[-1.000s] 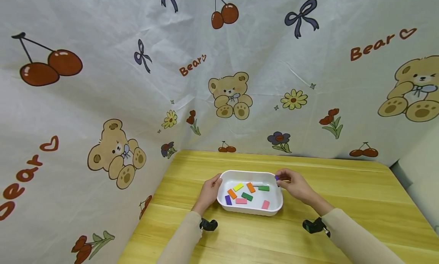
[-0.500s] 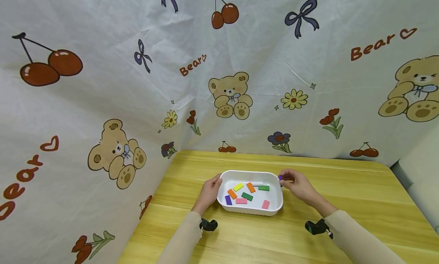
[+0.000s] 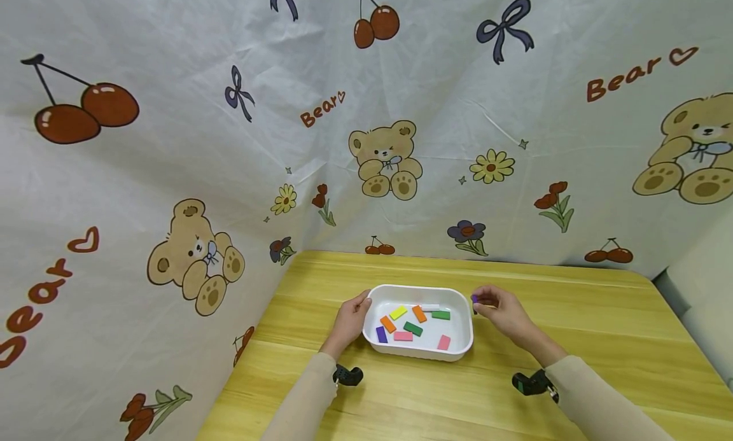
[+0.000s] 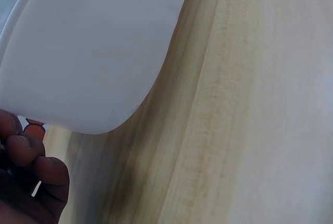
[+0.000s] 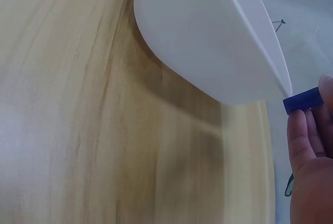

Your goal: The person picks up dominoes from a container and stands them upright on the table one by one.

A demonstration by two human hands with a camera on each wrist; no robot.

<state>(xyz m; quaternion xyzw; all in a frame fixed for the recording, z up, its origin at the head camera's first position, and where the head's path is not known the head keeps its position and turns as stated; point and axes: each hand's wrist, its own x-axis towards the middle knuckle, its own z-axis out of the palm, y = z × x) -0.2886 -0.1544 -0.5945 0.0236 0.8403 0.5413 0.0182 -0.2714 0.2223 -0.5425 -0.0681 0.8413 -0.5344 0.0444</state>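
A white plastic tub (image 3: pixel 420 350) sits on the wooden table with several small flat coloured blocks in it. Its left end is gripped by my left hand (image 3: pixel 348 323), thumb at the rim; the left wrist view has the curled fingers (image 4: pixel 48 171) beside the tub's wall. Just outside the right rim, my right hand (image 3: pixel 504 312) pinches a purple block (image 5: pixel 303 100) between thumb and fingers. Inside lie a yellow block (image 3: pixel 397 312), two orange, two green, two pink, another purple block (image 3: pixel 381 334) and a white piece (image 3: pixel 430 308) near the back wall.
The wooden table (image 3: pixel 435 403) runs under both forearms. Behind and to the left hangs a pale cloth (image 3: pixel 435 110) printed with bears, cherries and bows. A black wrist device (image 3: pixel 348 375) sits on the left arm, another (image 3: pixel 531 382) on the right.
My right hand has moved slightly right with the purple block, from over the tub's right rim to just outside it. The left hand and tub stay in place.
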